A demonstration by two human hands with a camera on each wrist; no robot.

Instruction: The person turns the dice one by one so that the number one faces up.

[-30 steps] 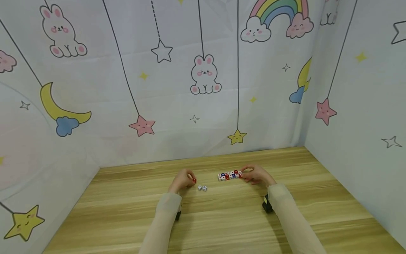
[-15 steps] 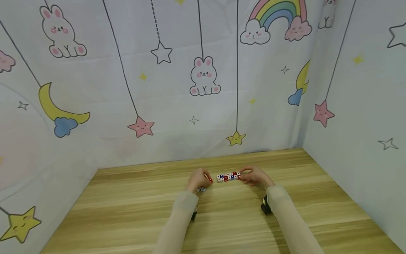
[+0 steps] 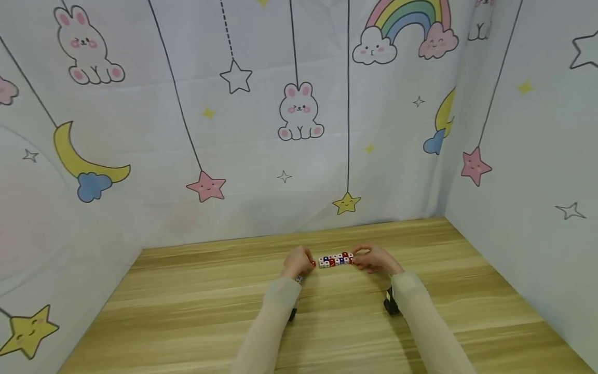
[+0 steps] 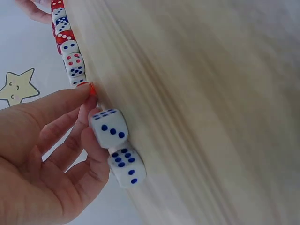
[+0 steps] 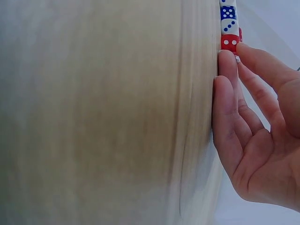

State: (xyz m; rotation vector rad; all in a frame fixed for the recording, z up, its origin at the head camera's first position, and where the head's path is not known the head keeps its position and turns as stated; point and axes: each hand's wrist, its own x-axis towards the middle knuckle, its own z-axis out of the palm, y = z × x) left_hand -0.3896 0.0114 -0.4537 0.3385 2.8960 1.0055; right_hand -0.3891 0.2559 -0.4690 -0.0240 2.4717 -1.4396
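Observation:
A short row of red, white and blue dice (image 3: 335, 259) lies on the wooden table (image 3: 327, 332). My left hand (image 3: 308, 262) pinches a small red die (image 3: 313, 264) right at the row's left end. In the left wrist view the red die (image 4: 92, 88) shows between thumb and fingertip, just below the row of dice (image 4: 68, 47). Two white dice with blue pips (image 4: 117, 145) lie beside the left hand's fingers (image 4: 70, 140). My right hand (image 3: 358, 261) rests at the row's right end, with its fingertips (image 5: 227, 61) touching the last red die (image 5: 229, 43).
Fabric walls printed with rabbits, stars and a rainbow (image 3: 299, 111) close in the table at the back, left and right. The two loose white dice (image 3: 297, 279) are mostly hidden behind my left wrist in the head view.
My left hand has carried the red die rightwards, from beside the two white dice to the left end of the row. The right hand has stayed at the right end.

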